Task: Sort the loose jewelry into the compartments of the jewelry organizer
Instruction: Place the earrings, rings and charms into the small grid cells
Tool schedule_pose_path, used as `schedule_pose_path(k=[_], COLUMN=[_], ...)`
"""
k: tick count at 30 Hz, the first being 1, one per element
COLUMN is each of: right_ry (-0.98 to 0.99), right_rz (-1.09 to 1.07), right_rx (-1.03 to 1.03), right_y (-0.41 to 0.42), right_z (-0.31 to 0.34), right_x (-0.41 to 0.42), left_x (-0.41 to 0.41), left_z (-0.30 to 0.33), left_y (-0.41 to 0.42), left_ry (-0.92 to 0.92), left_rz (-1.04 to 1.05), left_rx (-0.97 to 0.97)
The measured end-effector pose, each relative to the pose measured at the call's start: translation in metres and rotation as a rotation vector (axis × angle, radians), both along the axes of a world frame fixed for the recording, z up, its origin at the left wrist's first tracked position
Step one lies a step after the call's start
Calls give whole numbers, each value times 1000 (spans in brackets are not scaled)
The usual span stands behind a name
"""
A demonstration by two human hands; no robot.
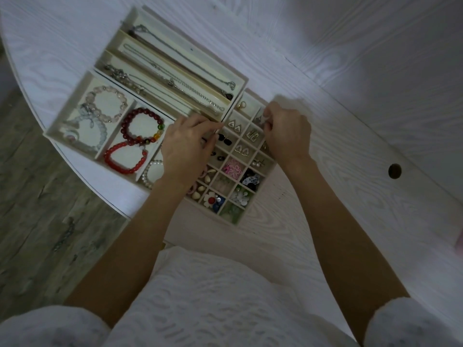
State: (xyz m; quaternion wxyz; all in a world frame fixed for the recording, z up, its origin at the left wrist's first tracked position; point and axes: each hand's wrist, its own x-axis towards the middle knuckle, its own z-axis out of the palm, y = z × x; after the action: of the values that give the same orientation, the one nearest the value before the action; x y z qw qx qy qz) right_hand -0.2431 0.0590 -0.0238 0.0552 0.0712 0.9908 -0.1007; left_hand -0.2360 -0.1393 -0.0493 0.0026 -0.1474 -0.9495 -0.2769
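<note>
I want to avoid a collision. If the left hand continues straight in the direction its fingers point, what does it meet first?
Probably the silver triangle earrings in the gridded beige earring tray, just beyond the left hand fingers; depth is unclear.
</note>
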Motion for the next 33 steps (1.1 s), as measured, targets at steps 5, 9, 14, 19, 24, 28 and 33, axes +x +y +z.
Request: schedule_pose_path(k=[5, 9, 14, 19, 24, 28, 33], right_ry=[7, -18, -36, 120, 340, 53, 8], right_rz=[-72, -81, -77, -111, -258, -385, -337], right_rx=[124, 165, 156, -110, -166, -211, -339], right_y=[-6, -6, -7, 1, 38, 56, 39], right_z=[-2, -3, 1, 30, 38, 7, -20], right_x=[-2, -3, -1, 13, 69, 108, 115], left_x=[0, -1, -1, 0, 10, 24, 40], left_z=[1, 0, 1, 1, 3, 8, 19], left_y=[0, -1, -1, -1, 4, 17, 58], left_ry=[7, 2, 9, 21, 123, 162, 185], left_rz=[-4, -8, -14, -14, -37, -187, -426], left_rx=[-8, 4, 4, -13, 32, 110, 59])
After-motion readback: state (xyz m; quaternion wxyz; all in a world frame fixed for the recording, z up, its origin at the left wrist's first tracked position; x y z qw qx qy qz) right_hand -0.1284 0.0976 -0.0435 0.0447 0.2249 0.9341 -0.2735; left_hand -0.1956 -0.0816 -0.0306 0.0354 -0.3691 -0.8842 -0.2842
